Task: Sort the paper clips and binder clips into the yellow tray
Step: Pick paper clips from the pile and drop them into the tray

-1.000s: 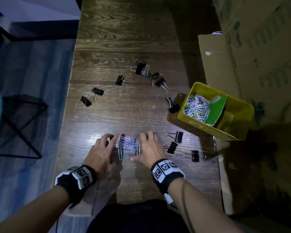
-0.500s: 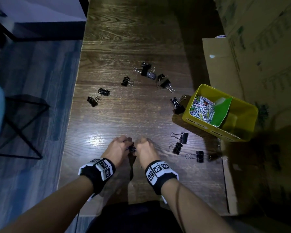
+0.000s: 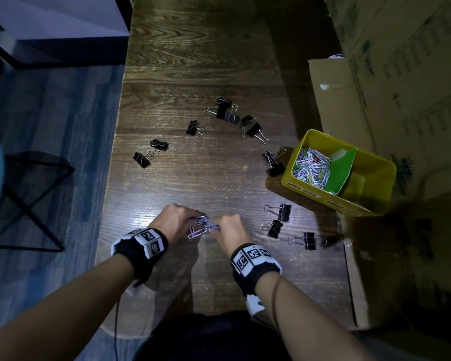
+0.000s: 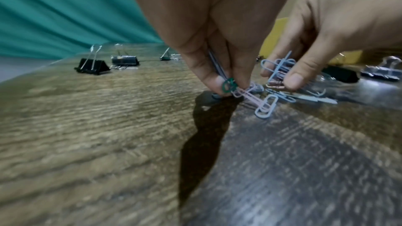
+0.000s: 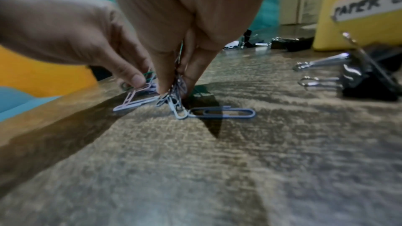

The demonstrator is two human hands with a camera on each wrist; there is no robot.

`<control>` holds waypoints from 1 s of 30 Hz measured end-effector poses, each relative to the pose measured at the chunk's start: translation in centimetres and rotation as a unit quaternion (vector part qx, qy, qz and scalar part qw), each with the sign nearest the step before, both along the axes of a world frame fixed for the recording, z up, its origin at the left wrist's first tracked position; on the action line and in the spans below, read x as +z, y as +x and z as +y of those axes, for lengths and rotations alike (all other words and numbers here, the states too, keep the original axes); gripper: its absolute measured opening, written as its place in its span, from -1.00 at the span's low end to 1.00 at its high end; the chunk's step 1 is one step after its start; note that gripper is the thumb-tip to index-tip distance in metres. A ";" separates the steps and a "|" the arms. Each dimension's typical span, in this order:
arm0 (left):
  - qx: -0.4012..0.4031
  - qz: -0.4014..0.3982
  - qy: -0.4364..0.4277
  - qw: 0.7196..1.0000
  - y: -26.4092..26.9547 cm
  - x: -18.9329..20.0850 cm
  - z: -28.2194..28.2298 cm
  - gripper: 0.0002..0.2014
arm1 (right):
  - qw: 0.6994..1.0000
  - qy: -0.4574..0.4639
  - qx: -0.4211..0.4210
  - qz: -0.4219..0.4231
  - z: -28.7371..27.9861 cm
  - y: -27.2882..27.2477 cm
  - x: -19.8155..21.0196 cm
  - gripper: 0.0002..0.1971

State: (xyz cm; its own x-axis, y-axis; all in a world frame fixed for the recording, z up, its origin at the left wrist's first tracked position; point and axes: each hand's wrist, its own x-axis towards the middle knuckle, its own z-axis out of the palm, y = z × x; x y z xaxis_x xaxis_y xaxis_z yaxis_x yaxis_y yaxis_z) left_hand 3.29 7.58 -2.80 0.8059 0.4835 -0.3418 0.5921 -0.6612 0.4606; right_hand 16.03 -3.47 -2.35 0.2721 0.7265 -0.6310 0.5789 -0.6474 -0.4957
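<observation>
- Paper clips (image 3: 203, 225) bunched between left hand (image 3: 176, 219) and right hand (image 3: 228, 230), on table (image 3: 206, 173).
- Tray (image 3: 375, 183) forward and right of right hand; right hand nearer.
- Left fingertips (image 4: 217, 83) pinched on green and pink clips.
- Right fingertips (image 5: 165, 85) pinched on grey bunch; one clip (image 5: 222, 112) flat just beside, long axis sideways.
- Binder clips (image 3: 281, 213) right of right hand, untouched.

Head view looking steeply down from above the wooden table (image 3: 219, 178), forearms entering at the bottom, both wrist views low and close over the tabletop, facing away from the body, all three sharing the paper clips (image 3: 201, 226) mid-frame
</observation>
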 end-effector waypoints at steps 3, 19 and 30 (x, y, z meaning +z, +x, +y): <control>0.084 -0.005 -0.048 0.995 -0.2 -0.2 0.7 -0.84 | 0.995 0.035 -0.081 0.054 -0.2 1.0 0.5 -0.65; 0.338 -0.169 -0.460 0.803 3.6 4.7 3.7 -0.83 | 0.845 0.219 -0.411 0.263 -2.3 7.2 3.5 -0.66; 0.223 -0.188 -0.496 0.818 21.5 11.6 0.5 -0.85 | 0.735 0.364 -0.535 0.203 -2.7 17.0 9.5 -0.60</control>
